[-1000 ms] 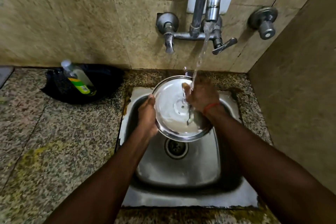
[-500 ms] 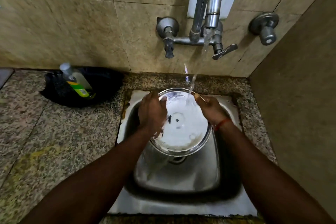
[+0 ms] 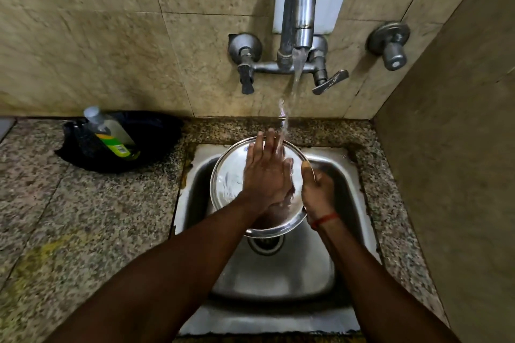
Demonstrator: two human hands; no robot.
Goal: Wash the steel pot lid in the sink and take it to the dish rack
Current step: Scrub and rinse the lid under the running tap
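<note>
Steel sink point(image 3: 345, 175) under one running tap point(image 3: 299, 8): right hand point(image 3: 317, 192) grips one lid point(image 3: 231, 175) by its rim; left hand point(image 3: 267, 172) lies flat, fingers spread, on it.

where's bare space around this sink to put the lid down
Bare granite counter left of the sink, in front of the black tray holding the soap bottle. The right-hand strip by the side wall is narrow. The basin is crowded by both hands and lid.

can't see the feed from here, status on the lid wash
Left hand flat on lid, rubbing. Right hand gripping lid's right rim. Lid over sink, tap running. Nothing in the way.
</note>
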